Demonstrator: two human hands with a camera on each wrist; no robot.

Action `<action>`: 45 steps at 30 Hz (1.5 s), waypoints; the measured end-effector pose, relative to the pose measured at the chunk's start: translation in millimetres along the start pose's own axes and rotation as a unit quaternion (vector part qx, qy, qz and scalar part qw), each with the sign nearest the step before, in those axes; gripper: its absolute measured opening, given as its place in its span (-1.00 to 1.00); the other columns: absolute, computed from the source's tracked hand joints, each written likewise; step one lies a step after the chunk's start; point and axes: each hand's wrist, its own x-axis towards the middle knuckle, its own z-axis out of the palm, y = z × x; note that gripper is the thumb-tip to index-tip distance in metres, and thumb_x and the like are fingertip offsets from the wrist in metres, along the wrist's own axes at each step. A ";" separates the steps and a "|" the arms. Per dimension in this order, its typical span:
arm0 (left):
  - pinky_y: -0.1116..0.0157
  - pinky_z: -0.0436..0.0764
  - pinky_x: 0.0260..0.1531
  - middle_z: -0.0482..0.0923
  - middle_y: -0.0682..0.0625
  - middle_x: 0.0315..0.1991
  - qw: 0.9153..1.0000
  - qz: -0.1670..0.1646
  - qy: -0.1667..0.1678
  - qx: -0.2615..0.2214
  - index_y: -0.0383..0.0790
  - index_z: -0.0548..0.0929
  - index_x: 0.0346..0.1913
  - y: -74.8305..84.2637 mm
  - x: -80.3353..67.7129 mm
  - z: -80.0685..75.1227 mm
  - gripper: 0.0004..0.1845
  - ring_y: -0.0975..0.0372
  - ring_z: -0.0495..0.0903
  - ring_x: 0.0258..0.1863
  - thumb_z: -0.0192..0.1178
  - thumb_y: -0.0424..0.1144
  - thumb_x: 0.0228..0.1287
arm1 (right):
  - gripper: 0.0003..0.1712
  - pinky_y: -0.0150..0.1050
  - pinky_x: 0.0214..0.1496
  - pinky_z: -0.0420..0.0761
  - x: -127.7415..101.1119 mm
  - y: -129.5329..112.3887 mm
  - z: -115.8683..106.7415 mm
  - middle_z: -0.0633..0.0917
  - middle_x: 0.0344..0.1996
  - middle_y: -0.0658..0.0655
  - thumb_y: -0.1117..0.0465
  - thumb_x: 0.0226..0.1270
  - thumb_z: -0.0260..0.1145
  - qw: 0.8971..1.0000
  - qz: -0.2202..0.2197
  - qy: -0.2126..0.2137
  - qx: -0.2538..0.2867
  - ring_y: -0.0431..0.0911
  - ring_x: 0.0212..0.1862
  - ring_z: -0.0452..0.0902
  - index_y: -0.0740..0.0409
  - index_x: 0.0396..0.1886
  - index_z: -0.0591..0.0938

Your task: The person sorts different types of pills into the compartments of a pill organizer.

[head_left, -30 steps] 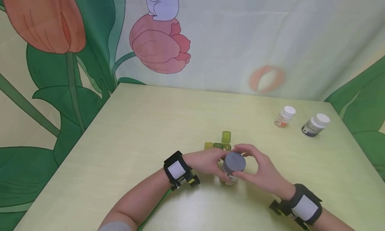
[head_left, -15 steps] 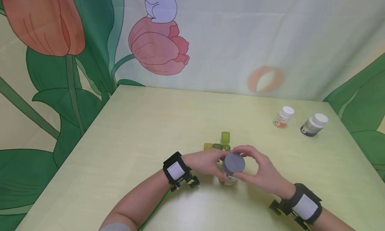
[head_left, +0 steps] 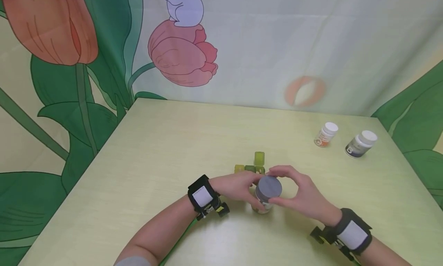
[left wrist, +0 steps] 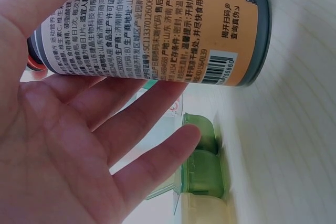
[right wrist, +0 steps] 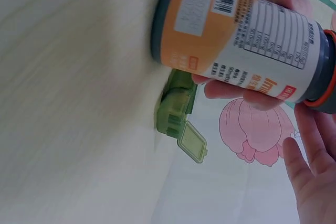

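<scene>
A supplement bottle [right wrist: 231,40] with a grey cap [head_left: 270,187] and an orange-and-white label stands upright on the table in the head view. My left hand [head_left: 238,186] grips its body, thumb on the near side and fingers behind. At the top, my right hand [head_left: 302,195] holds the cap between thumb and fingers. The right wrist view shows an orange ring below the cap, at the frame's edge. Just behind the bottle lies a green pill organizer [right wrist: 176,103], partly hidden by my left hand. One of its lids [head_left: 259,158] is flipped up.
Two white-capped bottles stand at the back right of the table [head_left: 173,143]: a smaller one with an orange label [head_left: 326,135] and a wider one with a dark label band [head_left: 360,144]. A curtain [head_left: 249,47] printed with flowers hangs behind the table's far edge.
My right wrist has shifted slightly right and the hand has turned a little at the cap. The left hand and the bottle keep their place.
</scene>
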 end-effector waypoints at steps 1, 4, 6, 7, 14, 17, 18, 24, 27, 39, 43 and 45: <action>0.39 0.42 0.06 0.58 0.21 -0.01 1.000 -0.001 0.000 0.000 -0.11 0.53 0.15 0.1 0.0 0.1 -0.44 0.44 0.49 0.02 0.47 -0.13 0.09 | -0.18 -0.33 0.12 0.46 -0.1 0.1 -0.3 0.62 0.05 0.01 0.38 -0.22 0.65 1.000 0.000 0.001 0.003 -0.20 0.11 0.50 0.18 0.15 0.50; 0.39 0.42 0.05 0.58 0.20 -0.02 1.000 -0.002 0.000 0.000 -0.12 0.53 0.15 0.8 -0.1 -0.1 -0.44 0.44 0.49 0.01 0.47 -0.13 0.09 | -0.19 -0.34 0.12 0.46 0.5 -0.8 -0.7 0.63 0.04 0.03 0.39 -0.21 0.64 1.000 -0.003 0.001 0.008 -0.19 0.10 0.51 0.20 0.15 0.51; 0.40 0.43 0.04 0.58 0.20 -0.02 1.000 -0.003 0.000 -0.001 -0.13 0.53 0.15 1.3 -0.3 -0.5 -0.45 0.44 0.49 0.00 0.47 -0.12 0.09 | -0.19 -0.33 0.09 0.48 1.0 -1.6 -0.3 0.63 0.03 0.05 0.38 -0.21 0.64 1.000 -0.006 0.004 0.003 -0.18 0.08 0.51 0.20 0.15 0.51; 0.40 0.43 0.04 0.58 0.21 -0.02 1.000 -0.002 -0.001 -0.001 -0.13 0.53 0.15 1.5 -0.3 -0.7 -0.45 0.44 0.49 0.01 0.47 -0.12 0.09 | -0.18 -0.32 0.08 0.48 1.4 -2.1 0.0 0.63 0.03 0.06 0.38 -0.22 0.64 1.000 -0.008 0.006 0.000 -0.17 0.07 0.52 0.20 0.15 0.51; 0.41 0.42 0.05 0.58 0.23 -0.05 1.000 0.005 0.000 -0.002 -0.12 0.55 0.10 2.5 0.1 -1.2 -0.48 0.43 0.50 0.01 0.48 -0.14 0.07 | -0.11 -0.25 0.14 0.43 2.1 -0.5 1.9 0.58 0.08 0.10 0.34 -0.21 0.66 1.000 -0.013 -0.006 0.019 -0.14 0.12 0.45 0.15 0.22 0.46; 0.42 0.41 0.05 0.59 0.22 -0.04 1.000 -0.001 0.004 0.001 -0.14 0.54 0.11 3.0 -0.5 -0.8 -0.46 0.44 0.50 0.01 0.49 -0.14 0.07 | -0.17 -0.23 0.21 0.38 1.0 1.1 1.1 0.53 0.19 0.11 0.40 -0.03 0.55 0.998 -0.005 -0.025 0.059 -0.11 0.24 0.38 0.17 0.29 0.41; 0.42 0.41 0.05 0.59 0.21 -0.04 1.000 -0.003 0.005 0.001 -0.15 0.53 0.13 2.9 -0.8 -0.6 -0.44 0.44 0.50 0.01 0.49 -0.14 0.07 | -0.19 -0.23 0.23 0.37 0.4 1.8 0.6 0.53 0.20 0.12 0.44 0.03 0.50 0.997 -0.008 -0.031 0.071 -0.11 0.26 0.37 0.19 0.31 0.38; 0.39 0.42 0.07 0.59 0.17 -0.01 1.000 -0.010 0.008 0.000 -0.17 0.50 0.19 3.7 -2.4 -1.1 -0.38 0.43 0.50 0.02 0.48 -0.14 0.08 | -0.27 -0.25 0.23 0.40 -2.1 3.3 -4.4 0.60 0.12 0.17 0.60 0.12 0.31 0.994 -0.030 -0.031 0.101 -0.08 0.19 0.47 0.31 0.31 0.33; 0.36 0.41 0.10 0.59 0.17 0.00 1.000 -0.005 0.006 -0.001 -0.17 0.51 0.19 4.0 -1.5 -0.8 -0.39 0.43 0.49 0.03 0.48 -0.15 0.07 | -0.28 -0.27 0.18 0.44 -5.0 2.4 -8.3 0.63 0.07 0.15 0.59 0.08 0.37 0.996 -0.023 -0.013 0.089 -0.09 0.12 0.52 0.32 0.27 0.37; 0.39 0.40 0.09 0.59 0.20 0.00 1.000 -0.010 0.005 0.013 -0.15 0.53 0.16 5.0 0.6 -1.4 -0.42 0.44 0.48 0.04 0.49 -0.14 0.07 | -0.14 -0.34 0.05 0.48 -7.7 3.9 -7.8 0.62 -0.02 0.02 0.43 -0.18 0.62 0.999 0.015 0.021 0.020 -0.16 -0.01 0.53 0.19 0.21 0.46; 0.42 0.42 0.04 0.60 0.23 -0.05 1.000 -0.007 0.004 0.008 -0.13 0.56 0.10 5.0 0.7 -1.3 -0.47 0.45 0.50 0.00 0.49 -0.14 0.06 | -0.06 -0.28 0.06 0.43 -3.1 4.3 -0.2 0.55 0.08 0.07 0.37 -0.19 0.65 0.999 0.030 0.013 0.024 -0.11 0.09 0.45 0.15 0.27 0.41; 0.42 0.43 0.03 0.60 0.24 -0.07 1.000 -0.005 0.003 0.001 -0.13 0.56 0.09 4.6 0.5 -1.2 -0.48 0.45 0.51 -0.02 0.49 -0.14 0.06 | -0.02 -0.26 0.09 0.40 -0.2 3.3 3.8 0.51 0.14 0.06 0.33 -0.19 0.66 0.999 0.033 0.006 0.025 -0.11 0.14 0.41 0.14 0.30 0.38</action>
